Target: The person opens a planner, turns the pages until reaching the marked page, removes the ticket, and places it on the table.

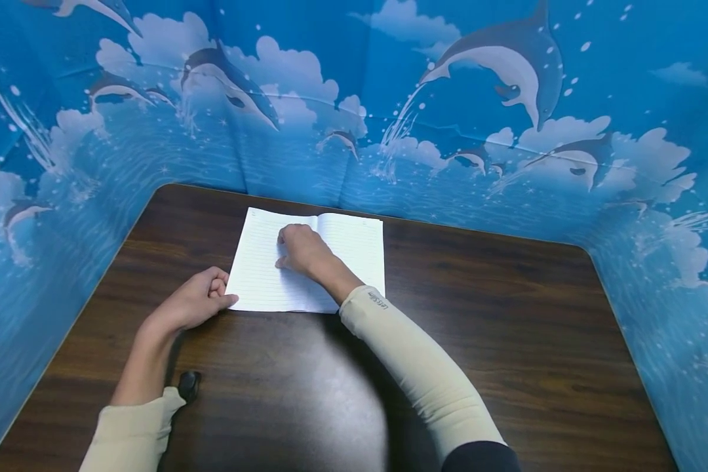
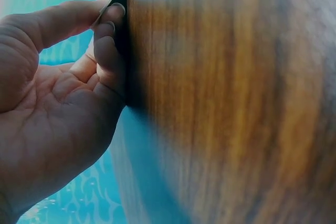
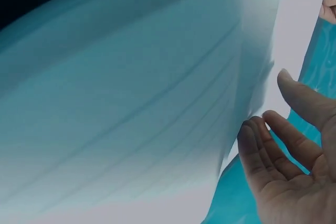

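An open notebook [image 1: 354, 255] with lined, mostly blank pages lies toward the far edge of the table. My left hand [image 1: 193, 300] pinches its near left corner, thumb on top and curled fingers beneath; the left wrist view shows the page edge [image 2: 108, 2] between thumb and fingertips. Over the left page, close to the centre fold, is my right hand [image 1: 307, 251]. In the right wrist view its fingers [image 3: 281, 150] are loosely bent with the fingertips at the paper [image 3: 131, 103], and the thumb stands apart, gripping nothing.
The dark wood-grain table [image 1: 507, 341] extends right of and in front of the notebook. A blue curtain with dolphins [image 1: 360, 131] hangs along the back and sides. A small black object [image 1: 189, 385] sits at the left wrist by the sleeve.
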`<state>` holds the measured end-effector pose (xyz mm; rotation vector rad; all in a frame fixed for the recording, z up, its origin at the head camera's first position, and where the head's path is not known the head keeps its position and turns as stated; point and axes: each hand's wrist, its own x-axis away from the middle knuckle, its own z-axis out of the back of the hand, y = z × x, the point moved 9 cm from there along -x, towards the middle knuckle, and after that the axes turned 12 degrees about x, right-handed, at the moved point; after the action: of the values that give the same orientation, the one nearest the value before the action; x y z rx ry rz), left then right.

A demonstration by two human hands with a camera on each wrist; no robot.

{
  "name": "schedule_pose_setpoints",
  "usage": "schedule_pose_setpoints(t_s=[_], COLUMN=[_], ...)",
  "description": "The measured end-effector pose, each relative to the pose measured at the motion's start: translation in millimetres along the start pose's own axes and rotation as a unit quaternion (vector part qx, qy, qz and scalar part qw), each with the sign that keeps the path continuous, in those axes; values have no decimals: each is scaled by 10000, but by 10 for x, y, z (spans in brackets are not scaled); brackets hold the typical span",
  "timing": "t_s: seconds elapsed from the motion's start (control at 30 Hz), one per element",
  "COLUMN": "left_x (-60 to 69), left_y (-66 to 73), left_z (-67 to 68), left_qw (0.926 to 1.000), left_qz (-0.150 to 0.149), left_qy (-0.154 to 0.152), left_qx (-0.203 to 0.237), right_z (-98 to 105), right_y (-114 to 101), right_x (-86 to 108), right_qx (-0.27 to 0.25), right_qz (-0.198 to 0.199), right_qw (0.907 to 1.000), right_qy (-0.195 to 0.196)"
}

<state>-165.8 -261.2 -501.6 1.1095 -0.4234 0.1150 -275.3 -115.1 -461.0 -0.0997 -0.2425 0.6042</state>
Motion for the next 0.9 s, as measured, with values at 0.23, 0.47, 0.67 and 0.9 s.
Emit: schedule_pose_setpoints(t_s=[0.23,0.47,0.67,0.9], left_x=[8,6,2,3], left_y=[-8,16,22,19], left_z=[0,-6,-5,0], left_qw=[10000,10000,9998,9994], left_qz=[-45,-73,-176,-307], left_qy=[-14,-40,-78,-156], left_qx=[6,16,27,99], right_z=[81,235,301,320], right_y=[162,290,401,593], right_x=[38,120,173,223], right_qx=[-551,-713,-800,-750], right_qz=[-226,-398,-555,-699], right_qw=[9982,9965,9949,9944], right_qy=[95,203,252,252])
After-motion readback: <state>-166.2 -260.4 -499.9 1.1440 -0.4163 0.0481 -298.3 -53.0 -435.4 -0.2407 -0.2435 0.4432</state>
